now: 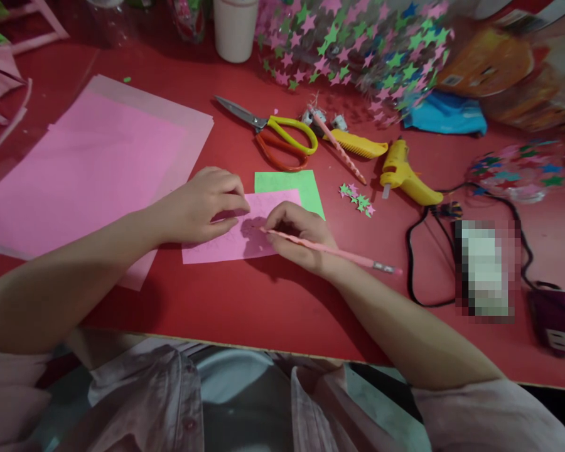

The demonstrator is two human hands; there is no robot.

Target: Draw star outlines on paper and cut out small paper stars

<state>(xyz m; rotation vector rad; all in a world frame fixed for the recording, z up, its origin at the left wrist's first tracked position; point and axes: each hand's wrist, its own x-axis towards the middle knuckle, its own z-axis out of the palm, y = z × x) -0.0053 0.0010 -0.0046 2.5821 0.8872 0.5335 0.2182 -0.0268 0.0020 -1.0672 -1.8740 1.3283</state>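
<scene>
My right hand (297, 235) is closed around a pink pencil (343, 253), its tip resting on a small pink paper sheet (230, 242) on the red table (273, 307). My left hand (202, 204) presses down on the sheet's upper left part with curled fingers. A green paper piece (296, 187) lies partly under the pink sheet's top right corner.
Large pink sheets (89, 169) lie at left. Behind are scissors (277, 133), a yellow comb-like tool (358, 144), a yellow glue gun (405, 177) with black cord, small paper stars (358, 199), a white cup (235, 28), star-patterned bags (358, 44) and a purple device (558, 320) at right.
</scene>
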